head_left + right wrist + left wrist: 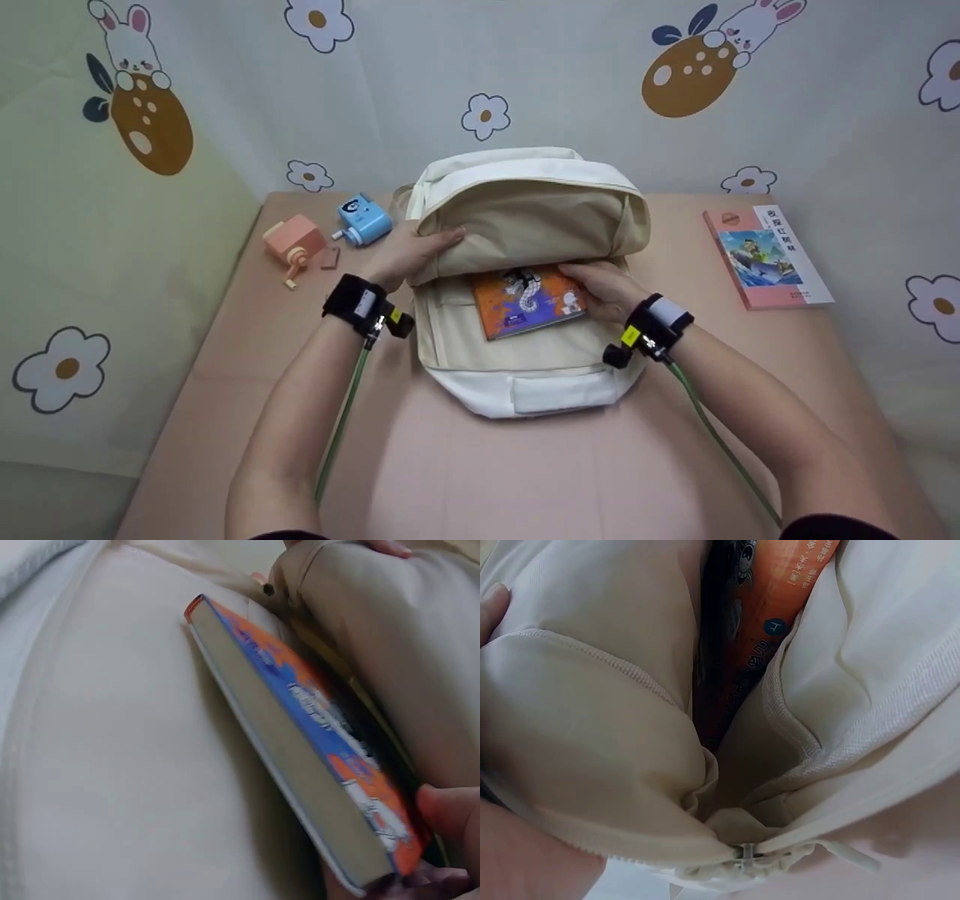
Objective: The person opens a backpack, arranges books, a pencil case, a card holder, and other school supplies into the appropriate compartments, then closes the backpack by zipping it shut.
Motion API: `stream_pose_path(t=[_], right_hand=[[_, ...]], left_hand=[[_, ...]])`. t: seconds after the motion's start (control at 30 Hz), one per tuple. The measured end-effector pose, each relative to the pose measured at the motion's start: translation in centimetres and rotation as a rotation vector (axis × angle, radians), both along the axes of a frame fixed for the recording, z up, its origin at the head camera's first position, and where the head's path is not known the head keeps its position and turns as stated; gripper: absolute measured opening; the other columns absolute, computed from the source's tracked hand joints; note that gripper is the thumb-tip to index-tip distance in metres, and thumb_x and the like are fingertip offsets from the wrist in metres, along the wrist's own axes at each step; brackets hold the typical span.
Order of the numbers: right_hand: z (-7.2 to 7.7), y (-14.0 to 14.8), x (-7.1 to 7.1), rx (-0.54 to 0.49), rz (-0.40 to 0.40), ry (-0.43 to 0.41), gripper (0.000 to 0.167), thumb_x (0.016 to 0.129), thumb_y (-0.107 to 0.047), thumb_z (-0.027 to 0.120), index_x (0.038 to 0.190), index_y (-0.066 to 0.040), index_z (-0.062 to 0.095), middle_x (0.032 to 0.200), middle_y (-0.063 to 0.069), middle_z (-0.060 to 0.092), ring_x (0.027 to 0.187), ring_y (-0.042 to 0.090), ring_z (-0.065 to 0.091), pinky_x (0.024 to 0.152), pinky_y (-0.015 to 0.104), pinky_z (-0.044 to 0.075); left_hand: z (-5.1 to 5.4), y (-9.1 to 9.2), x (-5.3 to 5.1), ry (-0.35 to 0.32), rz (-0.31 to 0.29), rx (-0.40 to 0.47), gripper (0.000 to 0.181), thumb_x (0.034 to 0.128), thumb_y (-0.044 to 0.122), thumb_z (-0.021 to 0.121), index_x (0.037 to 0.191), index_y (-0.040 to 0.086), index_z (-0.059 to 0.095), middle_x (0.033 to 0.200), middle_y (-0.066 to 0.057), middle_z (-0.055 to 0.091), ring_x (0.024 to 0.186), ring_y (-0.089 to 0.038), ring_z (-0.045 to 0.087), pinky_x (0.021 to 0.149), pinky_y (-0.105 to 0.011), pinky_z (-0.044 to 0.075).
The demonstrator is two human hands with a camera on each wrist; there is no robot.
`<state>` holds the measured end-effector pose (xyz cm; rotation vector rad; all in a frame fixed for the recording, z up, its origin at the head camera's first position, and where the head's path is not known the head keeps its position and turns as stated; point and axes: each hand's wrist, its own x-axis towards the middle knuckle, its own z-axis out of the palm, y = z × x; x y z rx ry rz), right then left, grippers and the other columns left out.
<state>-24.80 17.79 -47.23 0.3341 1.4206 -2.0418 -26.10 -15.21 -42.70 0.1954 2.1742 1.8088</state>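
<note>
A cream backpack (480,390) lies unzipped on the table, its front flap (540,217) raised. My left hand (409,255) grips the flap's left edge, thumb on the inner side; the other fingers are hidden behind the fabric. An orange and purple book (517,304) sits tilted in the opening, its far end tucked under the flap. My right hand (609,291) holds the book by its right edge, thumb on the cover. The right wrist view shows the book's page edges (292,772) above the beige lining. Down inside the bag, the left wrist view shows orange printed cover (780,592).
Left of the bag are a pink crank pencil sharpener (294,238), a blue crank sharpener (363,219) and a small pink block (330,259). Another book (766,259) with a sea picture lies at the right. A patterned cloth wall (405,90) stands behind the table.
</note>
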Motion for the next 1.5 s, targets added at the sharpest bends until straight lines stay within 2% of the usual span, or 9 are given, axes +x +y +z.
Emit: stream_pose_path(t=[0.17, 0.4, 0.6, 0.77, 0.87, 1.0, 1.1, 1.17, 1.5], right_hand=[[1.4, 1.4, 0.4, -0.013, 0.028, -0.012, 0.032, 0.107, -0.008, 0.05, 0.134, 0.007, 0.042, 0.127, 0.024, 0.061, 0.118, 0.036, 0.063, 0.105, 0.046, 0.048], [3.0, 4.7, 1.4, 0.06, 0.178, 0.098, 0.049, 0.11, -0.007, 0.04, 0.153, 0.013, 0.026, 0.156, 0.033, 0.032, 0.144, 0.043, 0.038, 0.115, 0.047, 0.035], [4.2, 7.9, 2.2, 0.123, 0.338, 0.182, 0.051, 0.111, -0.012, 0.04, 0.152, 0.015, 0.028, 0.152, 0.034, 0.039, 0.138, 0.041, 0.046, 0.113, 0.05, 0.035], [5.0, 10.9, 2.4, 0.172, 0.357, 0.221, 0.053, 0.112, -0.019, 0.042, 0.152, 0.015, 0.03, 0.147, 0.031, 0.048, 0.134, 0.039, 0.052, 0.111, 0.05, 0.037], [5.3, 13.0, 2.3, 0.376, 0.331, 0.336, 0.052, 0.112, -0.022, 0.04, 0.15, 0.013, 0.035, 0.146, 0.032, 0.048, 0.132, 0.037, 0.055, 0.107, 0.045, 0.043], [4.9, 16.9, 1.9, 0.917, 0.29, 0.493, 0.061, 0.112, -0.036, 0.037, 0.15, 0.011, 0.037, 0.14, 0.035, 0.05, 0.122, 0.043, 0.059, 0.101, 0.049, 0.05], [3.8, 20.2, 1.5, 1.184, 0.278, 0.447, 0.076, 0.109, -0.049, 0.033, 0.154, 0.012, 0.027, 0.143, 0.04, 0.041, 0.125, 0.055, 0.048, 0.101, 0.064, 0.043], [3.0, 22.0, 1.3, 1.259, 0.273, 0.398, 0.084, 0.107, -0.053, 0.031, 0.153, 0.016, 0.019, 0.15, 0.044, 0.028, 0.135, 0.06, 0.033, 0.107, 0.069, 0.033], [0.4, 27.5, 1.3, 1.418, 0.135, 0.258, 0.098, 0.102, -0.061, 0.04, 0.136, 0.031, 0.03, 0.122, 0.046, 0.038, 0.106, 0.054, 0.043, 0.089, 0.063, 0.044]], left_hand=[[-0.1, 0.0, 0.1, 0.006, 0.011, 0.002, 0.074, 0.0847, 0.051, 0.081, 0.142, 0.013, 0.053, 0.138, -0.006, 0.056, 0.129, -0.02, 0.051, 0.113, -0.037, 0.035], [-0.1, -0.2, 0.0, 0.002, 0.019, -0.018, 0.075, 0.084, 0.051, 0.082, 0.142, 0.013, 0.055, 0.137, -0.006, 0.057, 0.128, -0.021, 0.053, 0.113, -0.038, 0.037], [-0.1, -0.3, 0.1, -0.013, 0.021, -0.018, 0.072, 0.0831, 0.052, 0.082, 0.137, 0.011, 0.058, 0.132, -0.009, 0.06, 0.123, -0.022, 0.056, 0.109, -0.038, 0.041], [0.0, -0.3, 0.2, 0.003, 0.014, -0.032, 0.073, 0.084, 0.053, 0.081, 0.14, 0.012, 0.056, 0.134, -0.008, 0.059, 0.125, -0.022, 0.055, 0.11, -0.039, 0.04], [0.0, -0.3, 0.1, 0.023, 0.0, -0.042, 0.073, 0.0846, 0.053, 0.08, 0.141, 0.014, 0.056, 0.135, -0.006, 0.058, 0.127, -0.021, 0.053, 0.112, -0.039, 0.038], [-0.1, -0.2, 0.0, 0.041, -0.008, -0.045, 0.073, 0.085, 0.053, 0.08, 0.142, 0.015, 0.055, 0.136, -0.005, 0.057, 0.128, -0.02, 0.052, 0.113, -0.039, 0.037], [-0.1, -0.1, 0.0, 0.043, -0.01, -0.04, 0.073, 0.0853, 0.051, 0.08, 0.142, 0.014, 0.054, 0.137, -0.006, 0.057, 0.128, -0.02, 0.052, 0.112, -0.039, 0.038], [-0.2, -0.1, -0.1, 0.045, -0.011, -0.037, 0.073, 0.0851, 0.051, 0.081, 0.143, 0.014, 0.054, 0.138, -0.005, 0.056, 0.129, -0.02, 0.052, 0.113, -0.038, 0.037], [-0.3, 0.0, -0.1, 0.049, -0.024, -0.036, 0.072, 0.0864, 0.049, 0.08, 0.144, 0.015, 0.052, 0.139, -0.005, 0.055, 0.129, -0.02, 0.051, 0.114, -0.039, 0.035]])
